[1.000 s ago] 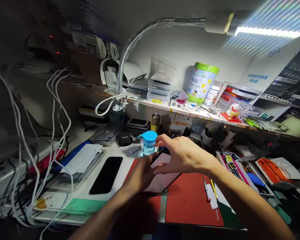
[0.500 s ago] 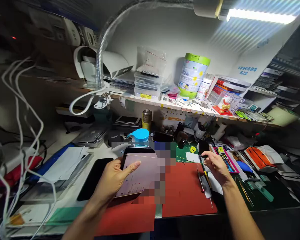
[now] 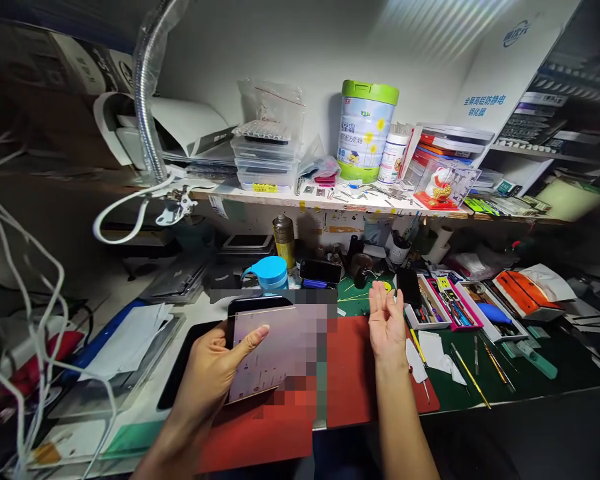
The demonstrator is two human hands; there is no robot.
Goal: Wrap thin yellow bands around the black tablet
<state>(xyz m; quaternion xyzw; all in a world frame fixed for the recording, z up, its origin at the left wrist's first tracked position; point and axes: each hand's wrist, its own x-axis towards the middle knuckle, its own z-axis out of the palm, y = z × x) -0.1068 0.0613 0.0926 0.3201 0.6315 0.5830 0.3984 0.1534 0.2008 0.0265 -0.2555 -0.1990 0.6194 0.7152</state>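
My left hand (image 3: 213, 363) is wrapped round the left edge of a tablet (image 3: 277, 337), its thumb lying on the lit, pale screen. The tablet is tilted above a red mat (image 3: 260, 443); blurred squares hide its right part. My right hand (image 3: 386, 320) is raised over the mat's right half, palm showing and fingers stretched upward, with nothing in it. Just right of that wrist, a thin screwdriver-like tool (image 3: 425, 383) and white paper (image 3: 433, 350) lie on the bench. A black flat panel (image 3: 180, 373) lies left of the tablet, partly behind my left hand.
Behind the tablet stand a blue-lidded cup (image 3: 270, 268) and a spray can (image 3: 283, 240). Trays of tools (image 3: 450, 303) and an orange box (image 3: 525, 293) are at the right. White cables (image 3: 45, 320) hang at the left. A loaded shelf (image 3: 330, 200) crosses the back.
My right hand has moved left, from above the tools to over the red mat, and its fingers have straightened. The tablet stays in my left hand, and the view has shifted.
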